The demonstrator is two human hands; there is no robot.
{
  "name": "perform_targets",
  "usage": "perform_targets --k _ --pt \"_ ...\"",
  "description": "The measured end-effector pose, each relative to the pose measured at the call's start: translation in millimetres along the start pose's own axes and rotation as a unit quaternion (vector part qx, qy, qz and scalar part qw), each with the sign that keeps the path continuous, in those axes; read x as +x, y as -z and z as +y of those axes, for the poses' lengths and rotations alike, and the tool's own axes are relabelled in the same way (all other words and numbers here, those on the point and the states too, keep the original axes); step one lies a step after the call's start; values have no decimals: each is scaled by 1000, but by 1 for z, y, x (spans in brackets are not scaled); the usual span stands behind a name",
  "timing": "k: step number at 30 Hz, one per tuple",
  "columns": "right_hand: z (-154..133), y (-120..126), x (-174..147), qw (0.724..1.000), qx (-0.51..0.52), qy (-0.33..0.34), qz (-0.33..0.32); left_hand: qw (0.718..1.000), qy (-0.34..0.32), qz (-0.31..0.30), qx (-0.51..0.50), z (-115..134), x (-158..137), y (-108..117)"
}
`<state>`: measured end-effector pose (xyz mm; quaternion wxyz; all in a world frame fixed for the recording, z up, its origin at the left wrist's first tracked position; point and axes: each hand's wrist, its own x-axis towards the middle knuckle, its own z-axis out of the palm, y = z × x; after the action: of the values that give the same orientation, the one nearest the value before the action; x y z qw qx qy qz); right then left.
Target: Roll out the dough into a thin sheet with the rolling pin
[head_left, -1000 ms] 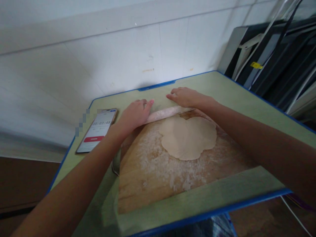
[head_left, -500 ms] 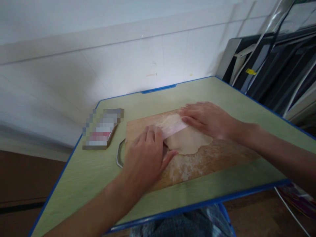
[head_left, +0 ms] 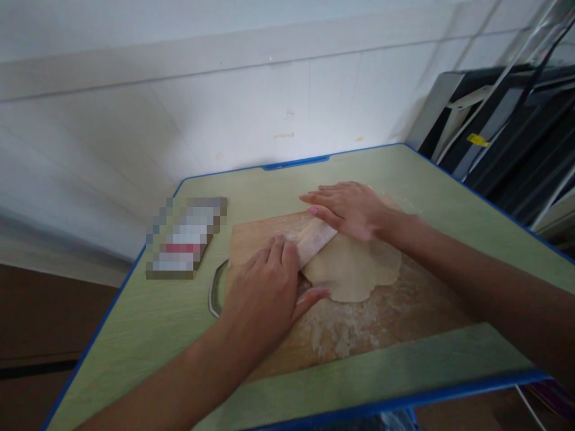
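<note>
A pale, flour-dusted rolling pin lies slantwise across a thin, flattened sheet of dough. My left hand is closed over the near left end of the pin, its thumb held apart near the dough's edge. Over the far right end, my right hand bears down with fingers extended past the pin, covering that end. Beneath the dough is a wooden cutting board with loose flour scattered on its near part.
The board has a metal handle on its left side. A pixelated object lies left of it on the green, blue-edged table. A white wall stands behind, and dark panels with cables lean at the right.
My right hand has moved left along with the far end of the pin, which now slants more steeply. The view has shifted slightly, and more of the dough's right side shows.
</note>
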<state>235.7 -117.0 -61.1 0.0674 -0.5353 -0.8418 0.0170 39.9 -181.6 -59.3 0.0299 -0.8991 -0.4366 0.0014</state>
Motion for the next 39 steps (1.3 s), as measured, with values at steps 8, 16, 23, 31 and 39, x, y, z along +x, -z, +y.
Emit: perform_targets --k 8,16,23,31,39 --pt "-10 2 43 998 30 -30 -41 999 10 6 -40 -23 9 -1" --pt "-7 -3 56 997 55 -43 -45 999 3 6 -48 -37 13 -2" --pt "-6 -9 73 996 73 -32 -38 999 13 -25 -37 -50 20 0" --pt "-4 -12 77 997 64 -34 -28 999 -4 -19 -44 -53 23 0" --pt "-6 -7 48 998 14 -58 -27 997 2 29 -71 -28 6 -3"
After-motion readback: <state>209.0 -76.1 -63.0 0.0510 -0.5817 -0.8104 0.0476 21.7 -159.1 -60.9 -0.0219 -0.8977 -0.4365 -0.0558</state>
